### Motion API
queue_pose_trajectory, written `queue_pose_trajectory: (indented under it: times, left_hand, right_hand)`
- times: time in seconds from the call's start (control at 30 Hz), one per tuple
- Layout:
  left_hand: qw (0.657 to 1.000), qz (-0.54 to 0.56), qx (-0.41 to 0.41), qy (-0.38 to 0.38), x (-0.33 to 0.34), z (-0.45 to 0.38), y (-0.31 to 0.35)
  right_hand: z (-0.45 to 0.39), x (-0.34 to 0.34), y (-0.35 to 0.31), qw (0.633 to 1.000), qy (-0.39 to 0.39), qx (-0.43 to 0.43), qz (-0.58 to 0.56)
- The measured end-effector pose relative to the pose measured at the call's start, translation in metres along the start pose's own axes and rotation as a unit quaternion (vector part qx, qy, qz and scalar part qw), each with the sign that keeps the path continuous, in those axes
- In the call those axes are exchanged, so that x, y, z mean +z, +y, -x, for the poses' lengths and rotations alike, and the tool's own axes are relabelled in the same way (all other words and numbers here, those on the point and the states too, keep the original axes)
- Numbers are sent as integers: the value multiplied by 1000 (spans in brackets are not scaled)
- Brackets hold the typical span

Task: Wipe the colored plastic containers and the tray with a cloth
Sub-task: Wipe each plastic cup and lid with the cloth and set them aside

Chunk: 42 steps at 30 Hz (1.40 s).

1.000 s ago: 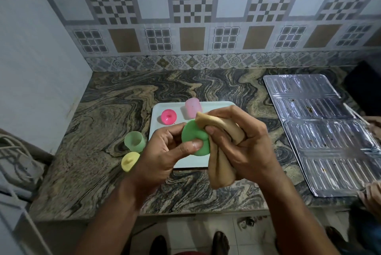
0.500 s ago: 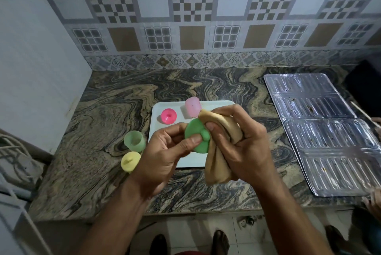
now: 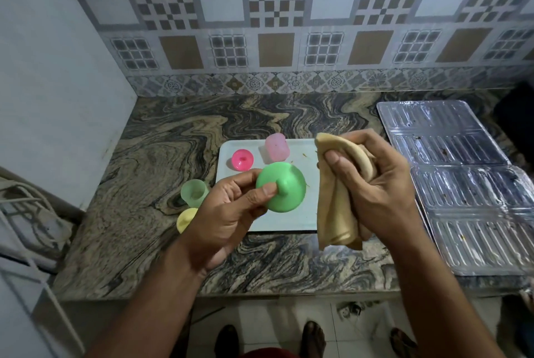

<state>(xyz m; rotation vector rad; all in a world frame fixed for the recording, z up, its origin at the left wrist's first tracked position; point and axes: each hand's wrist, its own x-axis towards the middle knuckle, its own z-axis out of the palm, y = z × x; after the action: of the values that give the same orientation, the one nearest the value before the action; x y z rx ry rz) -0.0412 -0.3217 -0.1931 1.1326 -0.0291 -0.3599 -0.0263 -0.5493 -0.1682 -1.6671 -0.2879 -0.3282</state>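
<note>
— What are my hands doing?

— My left hand [image 3: 231,207] pinches the green lid [image 3: 284,188] by its knob, held above the white tray [image 3: 277,221]. My right hand [image 3: 372,181], at three o'clock of the lid and apart from it, grips the tan cloth [image 3: 336,213].

— The other pieces?

— Pink lid [image 3: 242,159] and pink cup [image 3: 276,147] sit on the tray at twelve o'clock. Green cup [image 3: 194,192] and yellow lid [image 3: 185,219] stand on the surface [image 3: 138,184] at the tray's nine o'clock.

Single head view, looking forward-down, close over countertop [image 3: 161,172] (hands near lens).
</note>
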Motion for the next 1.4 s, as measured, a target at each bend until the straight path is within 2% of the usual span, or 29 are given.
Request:
queue_pose_trajectory:
  times: [0.2,0.3,0.4,0.47,0.57,0.63,0.73,0.9,1.03,1.2,1.3,1.4]
  left_hand:
    - [997,-65,28,-6,5,2,5]
    - [988,-148,53,-13,5,3,10]
    - [973,-221,46,-54,4,5,16]
    - [964,-245,29,-93,4,7,23]
    - [955,-267,29,-125,6,9,29]
    - [961,-249,28,-119,9,9,27]
    - [976,-203,49,-67,8,6,23]
    - [986,-155,51,-34,12,2,23]
    - [985,-153,57,-49,30,7,23]
    - [969,-223,107,21,42,4,13]
    - [970,-218,107,27,39,5,10]
    - [956,-243,140,82,38,8,3]
  right_hand:
    - [14,19,-1,1000,-5,-1,-21]
    - [18,18,1,999,-22,-23,28]
    - [16,15,-4,983,-75,-102,132]
    - [11,14,-8,976,-99,-125,150]
    - [1,16,-9,976,-78,-125,159]
    - [-4,16,-8,987,-49,-93,120]
    - [-7,8,-5,999,-39,-25,-17]
    - [9,12,1,993,-95,22,-71]
    - [17,25,9,989,9,37,-142]
    - [32,41,15,978,68,59,-187]
    - [35,41,18,974,104,66,-191]
    - [38,40,16,980,130,49,-144]
